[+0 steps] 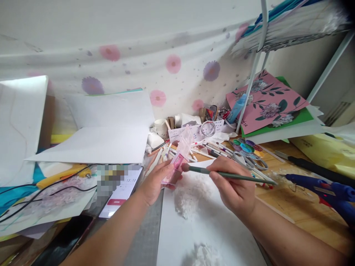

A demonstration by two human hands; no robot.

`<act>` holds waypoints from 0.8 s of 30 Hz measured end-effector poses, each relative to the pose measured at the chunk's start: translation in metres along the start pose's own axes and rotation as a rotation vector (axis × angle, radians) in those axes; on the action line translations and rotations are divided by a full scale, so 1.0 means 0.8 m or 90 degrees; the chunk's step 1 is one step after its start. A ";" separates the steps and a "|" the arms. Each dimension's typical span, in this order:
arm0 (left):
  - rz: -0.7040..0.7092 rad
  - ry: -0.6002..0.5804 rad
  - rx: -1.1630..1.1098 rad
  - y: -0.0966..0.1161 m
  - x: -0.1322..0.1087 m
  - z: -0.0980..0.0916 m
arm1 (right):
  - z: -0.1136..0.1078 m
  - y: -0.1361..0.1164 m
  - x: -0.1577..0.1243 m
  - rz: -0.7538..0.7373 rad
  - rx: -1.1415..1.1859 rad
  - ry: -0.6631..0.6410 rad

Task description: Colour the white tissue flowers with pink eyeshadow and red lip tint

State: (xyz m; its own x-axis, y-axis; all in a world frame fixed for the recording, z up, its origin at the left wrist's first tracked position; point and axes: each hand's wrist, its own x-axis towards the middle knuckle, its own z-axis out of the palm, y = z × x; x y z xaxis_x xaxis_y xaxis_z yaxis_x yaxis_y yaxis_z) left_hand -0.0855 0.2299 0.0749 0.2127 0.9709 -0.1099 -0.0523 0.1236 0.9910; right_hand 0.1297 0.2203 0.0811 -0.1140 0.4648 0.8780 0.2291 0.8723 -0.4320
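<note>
My left hand (155, 179) is closed around a small pink case (177, 166) whose clear lid (186, 138) stands raised. In my right hand (235, 184) is a slim green-handled brush (202, 170), gripped like a pen. Its tip is at the pink case; whether it touches the contents I cannot tell. Below both hands lies a white sheet of paper (180, 236). On it sit a white ruffled paper flower (191, 195) and, nearer to me, a second white ruffled flower (206, 255), cut off by the frame's lower edge.
Pens and markers (219, 149) lie scattered behind the hands, with scissors (252, 160) beside them. A blue glue gun (318, 186) is at right, a yellow glue gun (66, 175) at left. A lit phone (122, 195) lies left of my arm. Pink flower artwork (266, 99) leans back right.
</note>
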 end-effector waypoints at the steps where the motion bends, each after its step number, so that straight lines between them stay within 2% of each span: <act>1: -0.001 0.005 0.001 0.000 0.000 0.000 | 0.000 -0.002 -0.001 -0.008 0.004 0.002; 5: 0.006 0.004 -0.002 0.001 -0.001 0.000 | 0.002 -0.005 -0.003 -0.044 -0.037 -0.086; 10: -0.004 0.004 -0.005 0.004 -0.001 -0.002 | 0.003 -0.002 -0.004 -0.007 0.009 -0.021; 14: 0.003 0.006 -0.025 0.003 0.000 -0.003 | 0.003 -0.001 -0.004 -0.028 -0.026 -0.093; 18: -0.006 -0.008 -0.033 0.004 -0.001 -0.003 | 0.002 -0.004 -0.004 -0.017 0.011 -0.015; 22: 0.012 0.012 -0.053 0.003 -0.001 -0.002 | 0.003 -0.009 -0.002 -0.060 -0.008 -0.093; 24: 0.010 0.008 -0.049 0.003 -0.001 -0.002 | 0.004 -0.010 -0.001 -0.061 -0.019 -0.071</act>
State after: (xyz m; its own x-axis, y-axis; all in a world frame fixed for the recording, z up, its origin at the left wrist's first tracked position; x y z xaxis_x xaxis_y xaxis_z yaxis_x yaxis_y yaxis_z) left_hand -0.0873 0.2295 0.0777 0.1993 0.9752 -0.0959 -0.1308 0.1234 0.9837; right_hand 0.1249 0.2132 0.0834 -0.2429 0.3952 0.8859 0.2407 0.9093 -0.3396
